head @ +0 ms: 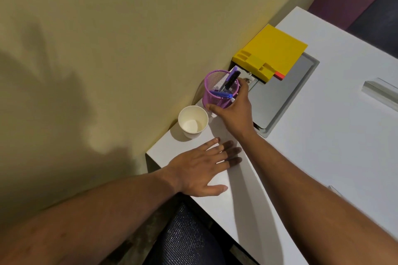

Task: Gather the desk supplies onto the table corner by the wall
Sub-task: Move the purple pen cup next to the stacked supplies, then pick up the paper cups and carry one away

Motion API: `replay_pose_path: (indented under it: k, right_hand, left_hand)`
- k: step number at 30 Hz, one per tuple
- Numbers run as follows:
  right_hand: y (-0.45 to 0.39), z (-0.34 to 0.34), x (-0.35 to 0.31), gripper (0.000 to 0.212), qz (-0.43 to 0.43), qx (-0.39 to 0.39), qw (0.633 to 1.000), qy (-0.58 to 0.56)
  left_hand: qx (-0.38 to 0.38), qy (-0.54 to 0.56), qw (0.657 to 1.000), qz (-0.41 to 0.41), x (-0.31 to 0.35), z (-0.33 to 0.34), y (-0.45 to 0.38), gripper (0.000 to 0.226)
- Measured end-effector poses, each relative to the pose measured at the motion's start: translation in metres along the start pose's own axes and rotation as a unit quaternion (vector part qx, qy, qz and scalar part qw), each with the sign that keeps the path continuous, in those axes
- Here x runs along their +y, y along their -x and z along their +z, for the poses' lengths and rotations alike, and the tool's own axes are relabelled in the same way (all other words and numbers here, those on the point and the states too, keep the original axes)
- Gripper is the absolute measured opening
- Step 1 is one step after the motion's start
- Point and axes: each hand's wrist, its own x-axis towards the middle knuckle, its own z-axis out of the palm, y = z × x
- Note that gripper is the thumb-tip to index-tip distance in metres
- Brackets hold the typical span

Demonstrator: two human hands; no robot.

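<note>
- Head view: the right hand (234,109) has its grip curled round the purple mesh pen cup (219,90), thumb low, fingers at the rim.
- The cup stands on the desk (323,135) by the wall, just beside a paper cup (193,121).
- Likely light, stiff, top-heavy with pens (228,84); best held mid-wall.
- The left hand (200,170) lies flat, fingers straight.

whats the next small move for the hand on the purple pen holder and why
Probably let go and draw the right hand back. Its fingers wrap the purple mesh pen holder, which appears to stand upright on the white table by the wall, between the paper cup and the yellow box. The left hand rests flat nearby.
</note>
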Motion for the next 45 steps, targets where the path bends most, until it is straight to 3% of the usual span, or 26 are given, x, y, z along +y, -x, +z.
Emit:
replay_pose_path:
  k: [3,6,18,28,32,36,39,42,44,45]
  right_hand:
    - [0.003,0.006,0.006,0.1,-0.004,0.02,1.0,0.017]
    - [0.003,0.011,0.006,0.094,-0.003,0.044,0.999,0.017]
    - [-0.001,0.019,0.013,0.09,0.01,0.067,0.997,0.038]
    - [0.008,0.008,0.01,0.099,0.047,0.036,0.996,0.073]
    - [0.056,-0.012,-0.008,0.073,0.097,0.071,0.99,0.077]
    - [0.114,-0.03,-0.034,0.048,0.118,0.001,0.989,0.091]
    - [0.131,-0.039,-0.053,0.051,0.123,-0.059,0.986,0.092]
    - [0.13,-0.036,-0.059,0.057,0.126,-0.088,0.983,0.103]
    - [0.123,-0.025,-0.059,0.064,0.128,-0.102,0.981,0.105]
    - [0.119,-0.018,-0.057,0.068,0.13,-0.109,0.98,0.106]
  left_hand:
    - [0.066,0.0,0.998,0.011,0.002,-0.002,-0.001,0.065]
    - [0.019,0.011,1.0,-0.006,0.002,-0.003,0.0,0.053]
    - [-0.062,-0.01,0.998,-0.016,0.0,0.002,-0.002,0.067]
    - [0.001,0.029,1.0,-0.011,0.0,0.002,-0.001,0.064]
    - [-0.015,0.057,0.997,-0.051,0.0,-0.001,0.001,0.065]
    - [-0.052,0.111,0.989,-0.077,0.008,-0.013,0.011,0.07]
    - [0.004,0.239,0.955,-0.174,0.021,-0.025,0.034,0.056]
    - [0.085,0.343,0.873,-0.336,0.035,-0.039,0.063,0.039]
    - [0.153,0.336,0.817,-0.443,0.033,-0.05,0.076,0.023]
    - [0.169,0.32,0.795,-0.486,0.028,-0.052,0.079,0.026]
